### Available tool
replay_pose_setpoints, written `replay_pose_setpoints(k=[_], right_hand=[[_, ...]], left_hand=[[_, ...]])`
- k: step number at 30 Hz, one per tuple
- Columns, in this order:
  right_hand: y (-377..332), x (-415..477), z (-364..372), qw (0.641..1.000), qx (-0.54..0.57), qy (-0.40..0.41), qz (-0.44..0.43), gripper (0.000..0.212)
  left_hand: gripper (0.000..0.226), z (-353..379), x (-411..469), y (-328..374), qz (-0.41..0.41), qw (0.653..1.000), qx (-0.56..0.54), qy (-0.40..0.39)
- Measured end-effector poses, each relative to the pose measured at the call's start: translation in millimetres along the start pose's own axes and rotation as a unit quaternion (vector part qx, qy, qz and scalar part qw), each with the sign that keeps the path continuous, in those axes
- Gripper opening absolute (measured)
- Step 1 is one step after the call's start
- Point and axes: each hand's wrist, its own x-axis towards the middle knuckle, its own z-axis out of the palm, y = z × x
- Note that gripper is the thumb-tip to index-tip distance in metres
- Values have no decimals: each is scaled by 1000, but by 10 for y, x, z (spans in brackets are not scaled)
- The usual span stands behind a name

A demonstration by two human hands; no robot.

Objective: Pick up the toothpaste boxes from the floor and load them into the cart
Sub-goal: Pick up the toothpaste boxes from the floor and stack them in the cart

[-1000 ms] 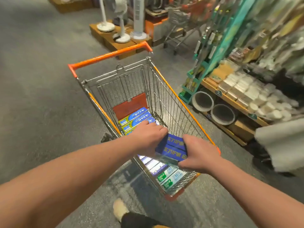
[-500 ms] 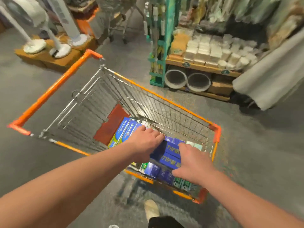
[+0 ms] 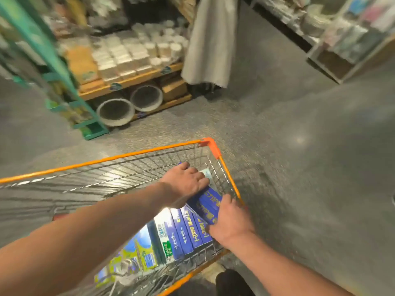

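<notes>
An orange-rimmed wire cart [image 3: 215, 149] fills the lower left, with several blue toothpaste boxes [image 3: 183, 229] standing in a row inside its right end. Both my hands are inside the basket. My left hand [image 3: 187, 181] lies palm-down over the far end of a blue stack of toothpaste boxes [image 3: 208, 202], and my right hand [image 3: 228, 221] grips its near end. More blue and yellow-green boxes [image 3: 139, 251] lie further left in the cart, partly hidden by my left forearm.
A wooden shelf [image 3: 132, 79] with white packs stands behind the cart, two round tubs [image 3: 128, 105] under it. A green rack [image 3: 89, 124] stands at the left, a hanging grey cloth [image 3: 210, 41] at the back and a shelf unit [image 3: 342, 58] at the right. The floor is grey.
My view has swung right, so the cart's orange handle has left the frame. Both hands have lowered the blue stack deeper into the cart's right end, beside the standing boxes.
</notes>
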Motion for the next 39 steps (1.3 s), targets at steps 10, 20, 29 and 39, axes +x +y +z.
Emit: replay_pose_setpoints(k=[10, 20, 29, 39], right_hand=[[-301, 367, 673, 975, 16, 38, 219, 81], [-228, 591, 970, 961, 33, 48, 270, 89], [-41, 473, 816, 961, 74, 54, 262, 73], [-68, 329, 846, 971, 60, 48, 227, 89]], left_hand=[[59, 475, 711, -292, 176, 980, 76, 46], [67, 797, 1182, -403, 250, 960, 60, 106], [75, 659, 1328, -315, 251, 963, 16, 97], [94, 808, 1165, -241, 215, 973, 36, 75]])
